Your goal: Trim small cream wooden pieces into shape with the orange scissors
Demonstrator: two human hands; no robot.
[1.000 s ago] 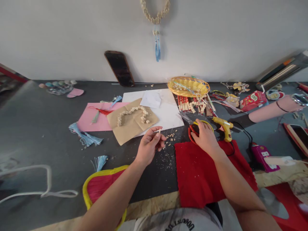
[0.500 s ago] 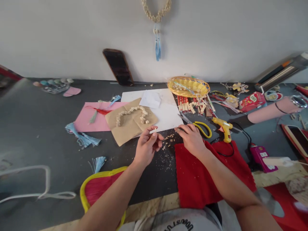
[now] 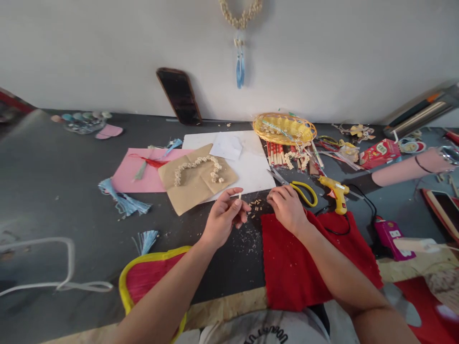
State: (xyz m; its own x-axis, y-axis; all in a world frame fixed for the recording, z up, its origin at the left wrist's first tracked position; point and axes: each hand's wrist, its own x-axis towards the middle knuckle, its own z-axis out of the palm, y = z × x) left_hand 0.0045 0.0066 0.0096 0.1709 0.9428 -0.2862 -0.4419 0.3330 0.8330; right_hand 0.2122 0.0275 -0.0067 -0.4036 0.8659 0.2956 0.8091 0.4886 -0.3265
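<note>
My left hand (image 3: 224, 220) is closed in a pinch on a short pale stick piece (image 3: 239, 195), held just above the dark table (image 3: 60, 191). My right hand (image 3: 287, 207) rests at the far edge of a red cloth (image 3: 304, 267), fingers curled down onto the table beside a scatter of small cut stick bits (image 3: 255, 205); whether it holds one I cannot make out. Yellow-handled scissors (image 3: 303, 191) lie just right of that hand. A curved row of stick bits (image 3: 197, 167) lies on brown paper (image 3: 193, 184).
Behind are a white sheet (image 3: 251, 162), pink paper (image 3: 136, 174), a yellow basket (image 3: 285, 129), red-tipped sticks (image 3: 278, 154), a yellow glue gun (image 3: 335, 188) with cord, blue tassels (image 3: 124, 200), a phone (image 3: 179, 95) leaning on the wall, and a pink roll (image 3: 409, 167) at right.
My right hand let go of the scissors and moved left to the cut bits by the red cloth's edge. My left hand has kept its pinch on the stick piece.
</note>
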